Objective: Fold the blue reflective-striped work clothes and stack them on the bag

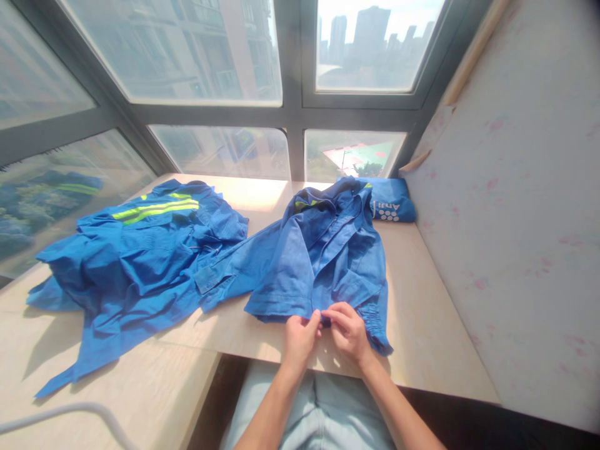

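Note:
A blue work jacket (323,244) with yellow-green trim lies spread out on the wooden surface in front of me, one sleeve stretched to the left. At the bottom of its front opening, my left hand (302,334) pinches the hem edge between thumb and fingers. Close beside it, my right hand (347,330) is also closed in a pinch on the same hem, the fingertips of both hands almost touching. Whatever small part lies between the fingertips is too small to make out. The jacket's gathered waistband hangs to the right of my right hand.
To the left lies a second blue work garment (140,262) with reflective yellow stripes, crumpled. A rolled blue bundle with white print (396,201) rests at the back right. Windows (220,150) border the far side, a papered wall (515,250) the right. A grey hose (79,407) crosses the lower left.

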